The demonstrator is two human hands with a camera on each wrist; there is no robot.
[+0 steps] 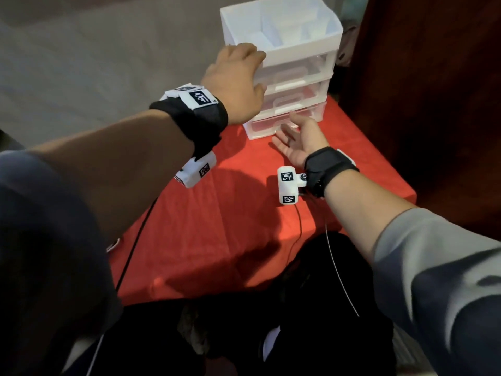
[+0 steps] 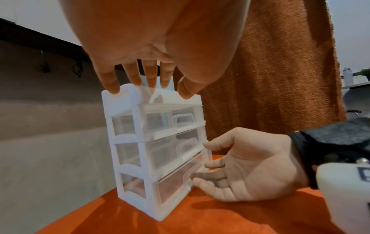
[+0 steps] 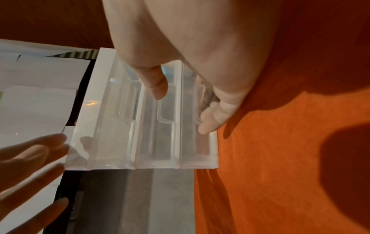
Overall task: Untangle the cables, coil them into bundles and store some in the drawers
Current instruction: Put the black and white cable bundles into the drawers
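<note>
A white drawer unit (image 1: pixel 298 58) with three clear drawers stands at the far end of the red table (image 1: pixel 217 226). My left hand (image 1: pixel 244 58) lies on the unit's top front-left corner, its straight fingertips (image 2: pixel 138 82) pressing on the white rim. My right hand (image 1: pixel 291 131) is palm-up at the bottom drawer (image 2: pixel 172 188), with fingers (image 3: pixel 208 121) hooked in its handle (image 3: pixel 198 102). In the left wrist view that drawer stands slightly out of the frame. The other two drawers sit closed. No loose cable shows on the table.
The unit's open top tray (image 1: pixel 282 25) holds white dividers. A dark wooden panel (image 1: pixel 420 77) rises just right of the unit and table. Thin dark leads (image 1: pixel 135 240) hang from my wrist cameras over the table's near edge. A grey surface (image 1: pixel 81 63) lies to the left.
</note>
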